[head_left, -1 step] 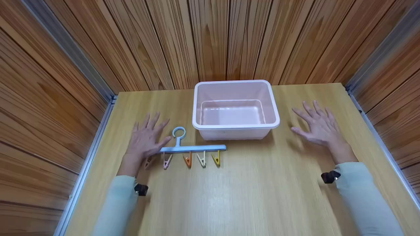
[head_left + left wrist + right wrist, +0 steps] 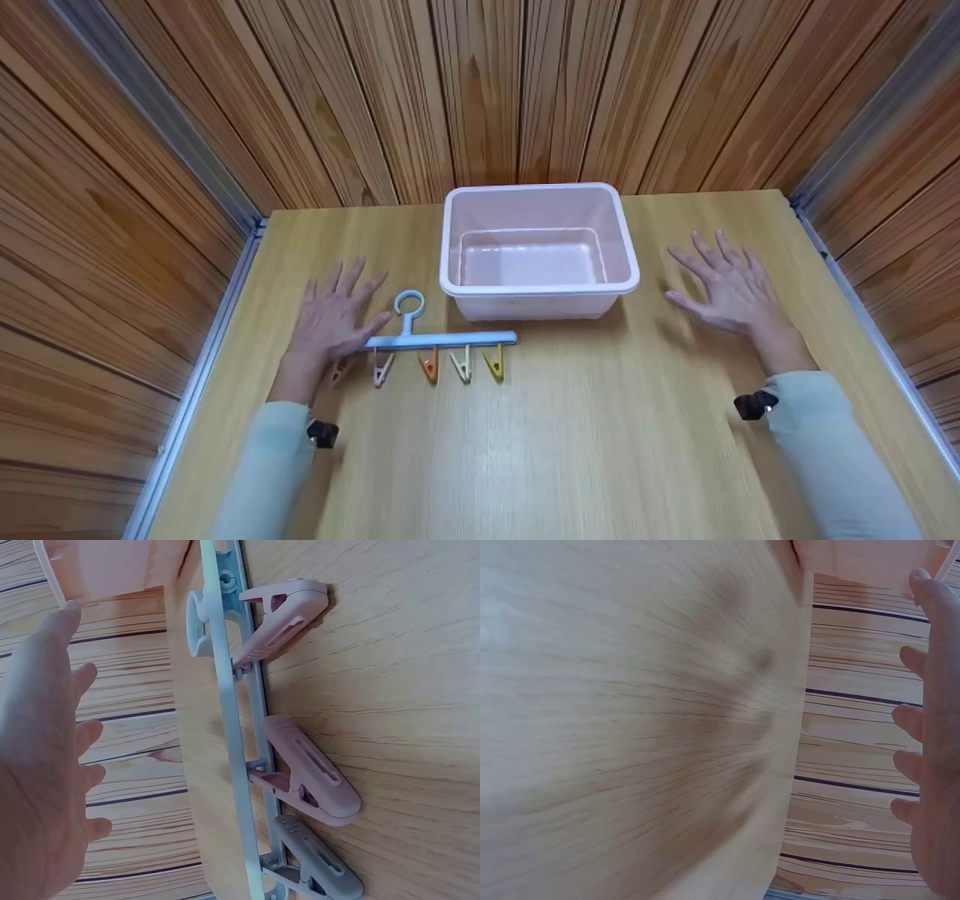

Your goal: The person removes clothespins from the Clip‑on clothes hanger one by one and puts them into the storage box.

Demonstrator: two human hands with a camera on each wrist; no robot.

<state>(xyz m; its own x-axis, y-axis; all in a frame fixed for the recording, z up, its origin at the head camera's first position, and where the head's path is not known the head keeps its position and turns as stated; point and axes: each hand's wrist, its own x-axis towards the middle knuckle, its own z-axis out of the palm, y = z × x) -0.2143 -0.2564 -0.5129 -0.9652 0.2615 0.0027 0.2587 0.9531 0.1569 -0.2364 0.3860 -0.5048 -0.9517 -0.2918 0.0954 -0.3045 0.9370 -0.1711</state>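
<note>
A light-blue clip hanger (image 2: 442,341) with a hook lies on the table. Pink (image 2: 383,370), orange (image 2: 429,367), white (image 2: 462,367) and yellow (image 2: 495,364) clothespins hang from its bar. My left hand (image 2: 330,324), fingers spread, is over the bar's left end and hides it; another clothespin (image 2: 339,371) shows partly beside the wrist. In the left wrist view, the hand (image 2: 37,757) is apart from the bar and holds nothing. My right hand (image 2: 727,296) is spread over the table, right of a pale pink basin (image 2: 540,289), and holds nothing.
The basin stands at the back middle, behind the hanger, with nothing seen inside. Wood-plank walls (image 2: 487,90) rise at the back and both sides, with metal rails (image 2: 199,390) along the table's side edges. A small black device (image 2: 756,405) sits at each wrist.
</note>
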